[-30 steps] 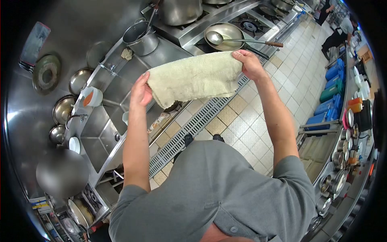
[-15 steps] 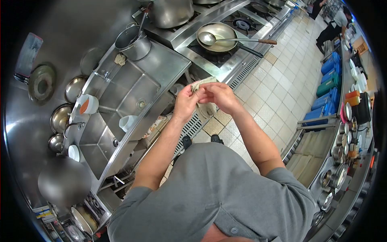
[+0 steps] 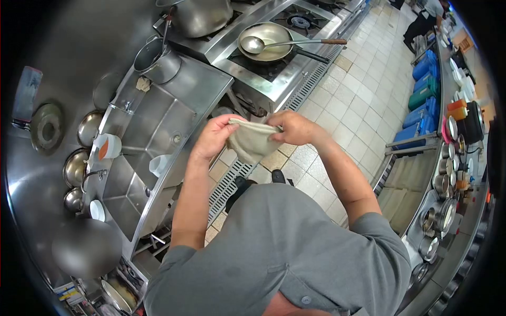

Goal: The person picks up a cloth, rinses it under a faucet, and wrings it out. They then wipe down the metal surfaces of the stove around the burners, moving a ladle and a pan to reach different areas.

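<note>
A pale beige cloth [image 3: 252, 141] hangs between my two hands, its upper edge stretched from one to the other. My left hand [image 3: 213, 137] pinches its left corner, and my right hand [image 3: 295, 128] grips the right side. Both hands are in front of my body, above the tiled floor [image 3: 337, 108]. Beyond them, a wide pan [image 3: 274, 36] rests on the stove with a metal ladle [image 3: 253, 45] lying in it.
On the left is a steel double sink [image 3: 158, 113] with a white container [image 3: 159, 165] at its edge. A large pot [image 3: 203, 18] stands on the stove. Blue bins [image 3: 421, 113] line the right, and a person [image 3: 421, 23] stands far back.
The cloth, bunched between my fingers before, is now spread out. My hands have moved apart, the left one further left. The whole view has shifted slightly.
</note>
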The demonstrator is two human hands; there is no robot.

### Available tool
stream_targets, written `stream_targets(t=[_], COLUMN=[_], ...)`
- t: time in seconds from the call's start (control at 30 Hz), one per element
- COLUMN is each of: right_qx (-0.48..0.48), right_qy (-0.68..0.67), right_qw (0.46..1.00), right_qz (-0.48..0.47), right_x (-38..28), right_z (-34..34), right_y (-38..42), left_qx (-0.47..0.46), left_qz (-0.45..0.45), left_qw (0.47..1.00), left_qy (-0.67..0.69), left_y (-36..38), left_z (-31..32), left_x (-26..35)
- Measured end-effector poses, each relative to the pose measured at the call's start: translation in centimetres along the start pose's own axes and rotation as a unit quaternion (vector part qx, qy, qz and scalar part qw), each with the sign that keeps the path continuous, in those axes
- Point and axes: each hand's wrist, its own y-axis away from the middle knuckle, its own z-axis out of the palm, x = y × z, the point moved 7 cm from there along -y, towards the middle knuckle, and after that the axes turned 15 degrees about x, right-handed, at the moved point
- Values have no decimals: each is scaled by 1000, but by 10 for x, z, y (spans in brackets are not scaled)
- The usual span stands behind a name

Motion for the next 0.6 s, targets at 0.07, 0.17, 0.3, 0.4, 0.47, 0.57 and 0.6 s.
stream_targets(t=[0.07, 0.17, 0.3, 0.4, 0.47, 0.57, 0.6], right_qx=[-23, 43, 89, 129, 117, 244, 242], right_qy=[45, -28, 61, -74, -117, -184, -183], right_qw=[990, 983, 981, 926, 898, 845, 846], right_qz=[131, 174, 160, 346, 408, 438, 438], right_x=[18, 14, 26, 41, 48, 75, 73], right_z=[2, -2, -1, -4, 0, 5, 7], right_y=[14, 27, 31, 32, 31, 38, 37], left_qx=[87, 89, 76, 101, 153, 162, 142], left_qz=[32, 42, 24, 4, 0, 18, 2], left_qw=[995, 995, 996, 990, 978, 977, 984], left_qy=[-22, -3, 50, 100, 143, 135, 111], left_y=[-7, -7, -20, -38, -56, -58, -59], left_z=[-19, -27, -29, -19, -8, 39, 54], left_x=[-6, -33, -74, -90, -111, -96, -99])
